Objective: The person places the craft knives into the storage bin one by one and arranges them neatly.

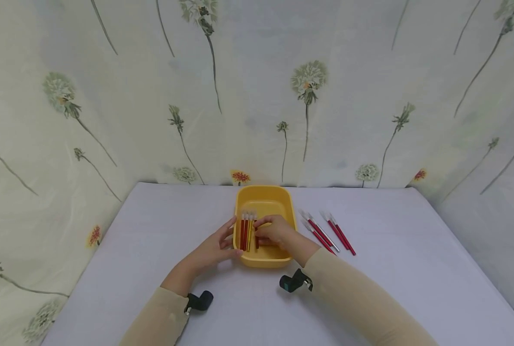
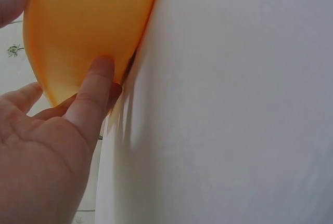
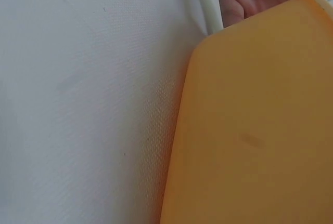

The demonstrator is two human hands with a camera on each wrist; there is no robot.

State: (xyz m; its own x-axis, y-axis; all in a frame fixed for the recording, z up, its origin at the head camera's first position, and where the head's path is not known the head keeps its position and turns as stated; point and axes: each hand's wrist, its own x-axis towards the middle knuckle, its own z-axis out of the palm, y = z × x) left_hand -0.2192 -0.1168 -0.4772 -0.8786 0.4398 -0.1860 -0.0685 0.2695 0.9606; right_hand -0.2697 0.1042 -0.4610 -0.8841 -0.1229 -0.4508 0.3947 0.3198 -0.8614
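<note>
A yellow plastic tray (image 1: 265, 263) stands on the white table. In its left part several slim paintbrushes (image 1: 244, 235) with red or yellow handles lie side by side, pale tips pointing away from me. My left hand (image 1: 215, 247) holds the tray's near left corner; in the left wrist view its thumb (image 2: 99, 81) lies along the outer wall. Reaching in over the tray's right side, my right hand (image 1: 276, 230) pinches a red-handled paintbrush (image 1: 257, 242) just right of the row. The right wrist view shows mostly the tray's outer wall (image 3: 255, 130).
Right of the tray, several more paintbrushes (image 1: 341, 235) lie slanted on the table (image 1: 391, 269), mostly red-handled, one with a silver handle (image 1: 326, 234). A cloth printed with dandelions (image 1: 309, 79) hangs behind and at both sides. Each wrist carries a small black camera (image 1: 201, 300).
</note>
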